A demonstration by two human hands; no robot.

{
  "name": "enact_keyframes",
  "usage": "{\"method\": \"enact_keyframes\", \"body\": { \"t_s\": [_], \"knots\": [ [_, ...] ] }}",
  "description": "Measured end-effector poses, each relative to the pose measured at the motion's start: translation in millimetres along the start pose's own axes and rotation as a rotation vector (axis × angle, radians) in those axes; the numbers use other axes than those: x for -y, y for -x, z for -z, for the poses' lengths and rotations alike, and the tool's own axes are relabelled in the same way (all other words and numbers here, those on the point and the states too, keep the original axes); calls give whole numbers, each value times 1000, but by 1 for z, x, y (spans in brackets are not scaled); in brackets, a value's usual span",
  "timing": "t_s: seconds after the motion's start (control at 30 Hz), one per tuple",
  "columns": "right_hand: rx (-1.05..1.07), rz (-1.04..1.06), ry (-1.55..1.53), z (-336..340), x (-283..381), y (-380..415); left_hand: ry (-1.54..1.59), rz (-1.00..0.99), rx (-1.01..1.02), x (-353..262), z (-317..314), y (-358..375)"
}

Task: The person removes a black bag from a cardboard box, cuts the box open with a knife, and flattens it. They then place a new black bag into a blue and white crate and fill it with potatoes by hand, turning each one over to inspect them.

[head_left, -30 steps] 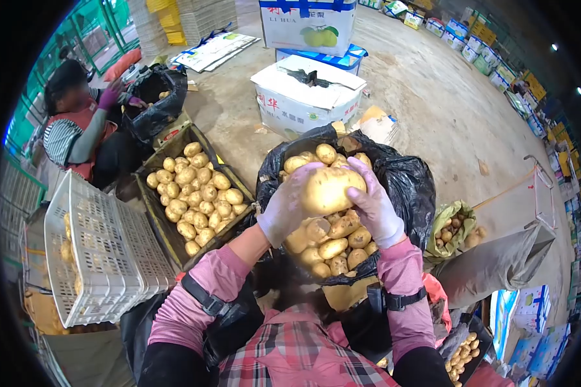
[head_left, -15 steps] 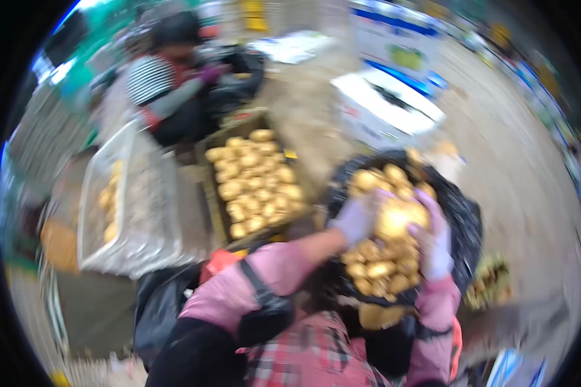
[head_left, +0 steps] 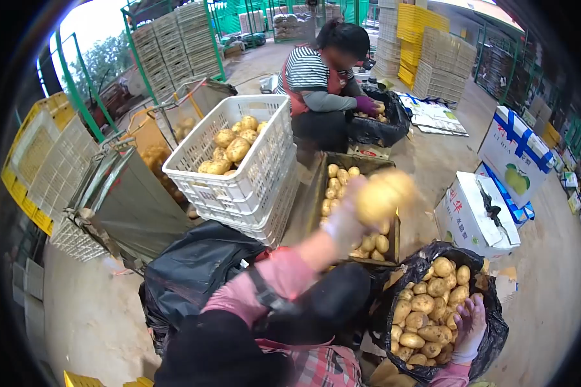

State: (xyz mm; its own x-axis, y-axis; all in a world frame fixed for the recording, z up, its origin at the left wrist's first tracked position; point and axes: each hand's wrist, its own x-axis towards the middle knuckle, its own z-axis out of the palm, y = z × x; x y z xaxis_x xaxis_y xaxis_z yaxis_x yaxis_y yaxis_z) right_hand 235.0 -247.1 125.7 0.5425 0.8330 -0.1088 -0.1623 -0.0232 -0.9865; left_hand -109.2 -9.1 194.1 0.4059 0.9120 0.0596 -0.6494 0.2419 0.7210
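Note:
My left hand (head_left: 347, 222), gloved and blurred by motion, grips a large potato (head_left: 386, 197) above a shallow crate (head_left: 394, 242) holding many potatoes. Gloved too, my right hand (head_left: 472, 327) rests at the right side of a black plastic bag (head_left: 490, 348) filled with potatoes. Its fingers are spread and curved against the potatoes (head_left: 436, 309) at the bag's edge, with none held in it.
Stacked white crates (head_left: 229, 193), the top one holding potatoes, stand left of the shallow crate. A co-worker (head_left: 319, 84) sits behind with another black bag (head_left: 377, 131). A white carton (head_left: 474, 213) stands at the right, and a black bag (head_left: 193, 264) lies at the left.
My left hand has left the bag and moved left over the shallow crate with a potato. My right hand has come off the large potato, staying by the bag. The view has turned left.

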Motion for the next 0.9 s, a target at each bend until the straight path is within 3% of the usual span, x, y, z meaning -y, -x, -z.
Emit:
{"method": "enact_keyframes", "body": {
  "t_s": [0.03,0.1,0.13,0.2,0.27,0.33,0.37,0.47,0.53,0.57,0.67,0.73,0.8,0.9],
  "knots": [
    [-40,0,-64,1,-1,0,71,-24,-197,-38,21,-2],
    [-36,15,-44,3,2,3,324,-205,-204,-97,95,-29],
    [-36,22,-32,5,4,5,298,-287,-124,-129,136,-40],
    [-12,37,-47,3,5,10,217,-495,-539,-183,171,-68],
    [-38,51,-62,4,8,13,103,-479,-628,-198,182,-71],
    [-24,50,-8,21,-2,4,-10,-355,-664,-164,172,-105],
    [-44,65,-10,20,-1,5,-26,-243,-491,-138,174,-120],
    [-153,95,-113,19,12,15,-95,144,-291,-23,66,-103],
    [-224,76,-154,40,3,10,-63,442,2,46,21,-92],
    [-259,60,-141,51,-2,10,-122,471,117,71,-9,-81],
    [-325,-20,-38,78,-20,6,-191,484,166,128,-83,-54],
    [-332,-88,260,93,-37,0,-176,548,211,157,-96,-55],
    [-238,-92,683,99,-53,-7,-186,615,206,180,-99,-58],
    [-32,-256,983,81,-64,-12,-257,706,142,201,-94,-61]
  ]
}}
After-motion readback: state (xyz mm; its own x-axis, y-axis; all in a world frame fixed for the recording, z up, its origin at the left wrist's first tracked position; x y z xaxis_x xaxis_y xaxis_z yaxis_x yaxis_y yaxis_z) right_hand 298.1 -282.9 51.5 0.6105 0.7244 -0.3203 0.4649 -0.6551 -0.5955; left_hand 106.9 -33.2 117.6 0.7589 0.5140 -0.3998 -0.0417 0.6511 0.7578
